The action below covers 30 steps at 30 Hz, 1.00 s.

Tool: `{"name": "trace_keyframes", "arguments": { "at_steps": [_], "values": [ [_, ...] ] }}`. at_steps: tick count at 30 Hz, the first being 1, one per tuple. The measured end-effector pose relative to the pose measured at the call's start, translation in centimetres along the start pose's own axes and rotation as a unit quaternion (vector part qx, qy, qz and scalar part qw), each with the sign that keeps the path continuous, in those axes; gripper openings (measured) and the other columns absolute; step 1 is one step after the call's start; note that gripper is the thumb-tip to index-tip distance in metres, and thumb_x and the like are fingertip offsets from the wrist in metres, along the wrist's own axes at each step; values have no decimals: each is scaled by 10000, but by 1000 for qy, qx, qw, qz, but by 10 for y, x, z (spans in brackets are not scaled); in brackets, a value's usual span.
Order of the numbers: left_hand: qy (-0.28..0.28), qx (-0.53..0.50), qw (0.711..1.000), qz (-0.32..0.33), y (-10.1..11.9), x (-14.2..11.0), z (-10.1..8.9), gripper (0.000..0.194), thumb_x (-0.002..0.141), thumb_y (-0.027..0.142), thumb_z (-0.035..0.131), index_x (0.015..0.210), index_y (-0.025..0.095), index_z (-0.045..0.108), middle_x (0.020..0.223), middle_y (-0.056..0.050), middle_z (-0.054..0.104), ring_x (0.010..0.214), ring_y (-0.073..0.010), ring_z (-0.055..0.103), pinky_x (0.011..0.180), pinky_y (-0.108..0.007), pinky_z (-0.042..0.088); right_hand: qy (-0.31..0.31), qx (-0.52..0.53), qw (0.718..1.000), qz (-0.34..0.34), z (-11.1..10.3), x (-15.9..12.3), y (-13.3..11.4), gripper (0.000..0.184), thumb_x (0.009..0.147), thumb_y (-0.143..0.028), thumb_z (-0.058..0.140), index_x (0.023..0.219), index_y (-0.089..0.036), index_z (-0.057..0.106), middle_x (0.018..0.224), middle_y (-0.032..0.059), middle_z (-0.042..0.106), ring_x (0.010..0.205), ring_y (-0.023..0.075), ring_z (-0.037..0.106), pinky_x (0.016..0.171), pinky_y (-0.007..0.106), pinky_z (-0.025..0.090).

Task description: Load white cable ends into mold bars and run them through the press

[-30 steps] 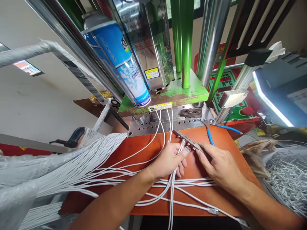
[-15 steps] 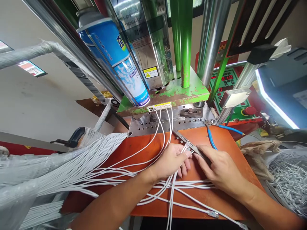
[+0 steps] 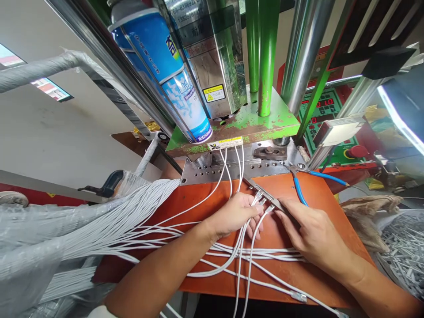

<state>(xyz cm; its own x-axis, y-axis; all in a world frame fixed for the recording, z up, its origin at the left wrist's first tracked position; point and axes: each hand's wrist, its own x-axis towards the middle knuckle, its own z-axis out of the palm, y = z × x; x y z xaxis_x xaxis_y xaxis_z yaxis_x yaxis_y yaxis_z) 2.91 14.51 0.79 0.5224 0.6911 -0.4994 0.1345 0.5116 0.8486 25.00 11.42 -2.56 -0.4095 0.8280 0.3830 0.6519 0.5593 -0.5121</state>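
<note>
a vertical molding press (image 3: 265, 126) with a chipped green plate and chrome columns rises over an orange-topped bench (image 3: 212, 285), seen from the head of the person working there. a blue and white spray can (image 3: 155, 66) stands beside the press's steel housing (image 3: 212, 57). to the right, a green control panel (image 3: 319, 119) shows red digits next to a red stop button (image 3: 358, 151). at left, a thick bundle of white cables (image 3: 99, 221) emerges from clear plastic sheeting (image 3: 29, 234) and fans out across the bench, with some strands running up to a perforated steel mold plate (image 3: 212, 173) at the bench's far edge. at right, a heap of white plastic pieces (image 3: 406, 251) lies beyond a crumpled brown sack (image 3: 371, 221). blue-handled pliers (image 3: 300, 190) rest on the bench just above the right hand (image 3: 314, 238). the left hand (image 3: 233, 216) has its fingers curled shut, pinching several cables against the thumb just behind their small metal connectors (image 3: 261, 201), which sit at a narrow steel bar (image 3: 265, 194) lying angled on the bench. the right hand's fingers (image 3: 288, 218) lie close together, their tips at the lower end of the bar; whether they grip it cannot be told. another connector (image 3: 299, 297) lies on the bench in the foreground.
</note>
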Motion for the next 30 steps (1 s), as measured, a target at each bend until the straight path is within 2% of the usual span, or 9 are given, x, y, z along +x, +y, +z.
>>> {"name": "trace_keyframes", "arguments": {
  "at_steps": [5,10,12,15,17,23,27,30],
  "values": [
    [9,33,999,-7,2,1,-2,388,878,507,655,790,138,579,645,-70,682,418,-124,613,343,-164,384,16,-30,999,-34,3,-2,0,212,1048,-301,493,1166,-177,618,939,90,724,739,188,669,684,311,487],
    [13,43,998,37,-2,2,-1,452,902,586,618,826,141,587,700,-84,696,511,-150,662,423,-204,453,-8,-9,1000,-16,2,-2,1,223,1051,-328,483,1163,-204,630,937,86,730,735,192,678,695,313,509],
    [75,105,989,72,-2,0,-3,450,945,574,569,784,154,576,658,-49,658,506,-131,626,458,-214,449,11,-14,1000,-5,1,-2,1,218,1048,-335,491,1154,-206,630,948,85,731,747,198,684,711,317,516],
    [212,208,941,161,0,-4,-9,425,1016,502,477,745,181,543,560,25,546,494,-90,511,528,-213,418,31,-15,999,10,0,-2,2,213,1048,-331,496,1170,-209,621,959,77,731,748,196,683,733,320,519],
    [248,233,922,183,-1,-6,-13,370,1029,445,458,769,193,530,542,46,513,499,-87,479,546,-209,405,29,-10,999,13,0,-2,2,216,1048,-335,496,1175,-213,621,946,71,729,733,192,676,729,319,518],
    [182,143,970,73,-3,-3,-17,208,930,350,555,840,166,599,633,3,625,415,-88,511,418,-195,372,22,-5,1000,11,1,-3,4,215,1044,-345,513,1182,-217,619,952,58,728,739,187,679,728,314,518],
    [180,129,972,82,2,0,-16,219,913,293,541,775,145,621,539,32,537,414,-57,417,449,-175,322,11,5,1000,-2,2,-2,4,215,1044,-330,515,1189,-215,625,952,54,736,733,182,690,705,305,519],
    [178,99,975,91,4,0,-13,252,906,312,564,722,144,598,510,47,471,465,-56,384,496,-182,299,6,20,1000,-14,1,-1,3,214,1041,-309,518,1201,-214,623,965,51,742,754,177,702,710,296,524]
  ]
}}
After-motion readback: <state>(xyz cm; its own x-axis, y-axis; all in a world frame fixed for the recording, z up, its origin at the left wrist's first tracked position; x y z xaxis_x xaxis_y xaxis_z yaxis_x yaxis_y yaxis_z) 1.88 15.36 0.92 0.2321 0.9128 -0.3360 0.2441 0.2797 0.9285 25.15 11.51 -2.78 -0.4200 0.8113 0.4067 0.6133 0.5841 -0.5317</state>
